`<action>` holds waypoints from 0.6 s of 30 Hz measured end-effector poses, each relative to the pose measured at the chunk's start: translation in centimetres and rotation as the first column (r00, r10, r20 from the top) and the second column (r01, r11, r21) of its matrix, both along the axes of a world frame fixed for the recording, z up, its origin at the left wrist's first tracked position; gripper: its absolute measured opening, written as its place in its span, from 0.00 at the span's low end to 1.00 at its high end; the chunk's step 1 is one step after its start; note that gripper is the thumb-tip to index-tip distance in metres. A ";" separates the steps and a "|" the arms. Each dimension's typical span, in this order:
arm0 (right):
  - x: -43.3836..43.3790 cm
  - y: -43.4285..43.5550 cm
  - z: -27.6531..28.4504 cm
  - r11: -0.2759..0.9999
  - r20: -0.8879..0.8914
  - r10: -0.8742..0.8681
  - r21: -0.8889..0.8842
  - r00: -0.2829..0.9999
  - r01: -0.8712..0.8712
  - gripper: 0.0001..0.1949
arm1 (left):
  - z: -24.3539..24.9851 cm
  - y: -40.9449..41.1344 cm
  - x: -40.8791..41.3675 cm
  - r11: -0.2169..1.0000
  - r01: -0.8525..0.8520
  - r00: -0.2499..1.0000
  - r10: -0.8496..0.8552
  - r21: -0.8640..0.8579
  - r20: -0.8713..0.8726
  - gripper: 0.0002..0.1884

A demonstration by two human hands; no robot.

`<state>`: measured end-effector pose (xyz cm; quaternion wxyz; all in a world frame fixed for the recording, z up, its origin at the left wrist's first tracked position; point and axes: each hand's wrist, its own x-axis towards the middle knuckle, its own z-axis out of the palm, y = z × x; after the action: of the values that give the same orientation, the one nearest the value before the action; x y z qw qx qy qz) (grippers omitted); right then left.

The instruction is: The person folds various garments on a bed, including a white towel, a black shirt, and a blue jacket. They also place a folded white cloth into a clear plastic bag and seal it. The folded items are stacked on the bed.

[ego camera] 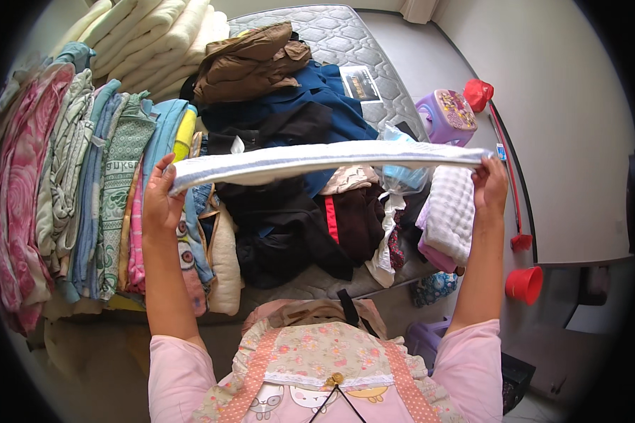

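A white towel with blue stripes [317, 158] is stretched in a long band across the view, held in the air at both ends. My left hand [161, 187] grips its left end, beside a row of folded blankets. At the other end, the fingers of my right hand [489, 180] pinch a corner. Beneath the towel, dark clothes [280, 232] and a blue garment [317, 100] lie on a grey quilted mattress [317, 26]. A white waffle-textured folded cloth [447, 217] sits just left of my right wrist.
Folded blankets [127, 201] line the left side, with thick cream quilts [153, 47] behind. A brown jacket [254, 63] lies farther back. On the floor at right are a purple stool [447, 116], a red bucket [524, 285] and a red-handled broom [513, 195] along the wall.
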<state>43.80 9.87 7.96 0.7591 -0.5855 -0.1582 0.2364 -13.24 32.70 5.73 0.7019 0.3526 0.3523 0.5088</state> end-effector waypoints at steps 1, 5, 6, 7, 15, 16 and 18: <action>-0.1 -1.0 -1.1 1.000 0.002 -0.007 -0.015 1.000 0.007 0.03 | -0.1 -0.7 -0.1 1.000 0.015 0.999 -0.015 0.000 -0.035 0.19; -1.7 -5.9 -8.5 0.970 -0.020 -0.077 -0.232 0.997 0.070 0.03 | -4.3 -3.7 -1.0 0.991 0.123 0.972 -0.132 -0.058 -0.194 0.24; -2.5 -7.0 -11.2 0.952 0.011 -0.072 -0.297 0.997 0.072 0.03 | -6.2 -4.4 -0.9 0.986 0.093 0.983 -0.114 -0.140 -0.147 0.27; -3.6 -7.7 -13.4 0.930 0.041 -0.060 -0.361 0.997 0.071 0.04 | -9.0 -5.0 -1.5 0.976 0.120 0.976 -0.149 -0.182 -0.156 0.27; -7.4 -11.0 -27.0 0.637 0.278 0.008 -0.742 0.961 0.209 0.07 | -23.8 -9.8 -3.0 0.769 0.086 0.791 -0.439 -0.633 -0.426 0.10; -7.2 -10.8 -27.5 0.622 0.341 0.019 -0.740 0.940 0.256 0.08 | -24.0 -9.8 -3.1 0.773 0.091 0.805 -0.428 -0.627 -0.411 0.10; -7.3 -10.0 -27.3 0.610 0.417 0.053 -0.733 0.907 0.301 0.09 | -24.2 -9.8 -3.7 0.783 0.089 0.833 -0.398 -0.616 -0.385 0.09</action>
<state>36.46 -0.16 -19.30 0.3927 -0.9019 -0.1478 0.1025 -16.90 22.87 -18.50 0.7218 0.2867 0.6060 0.1717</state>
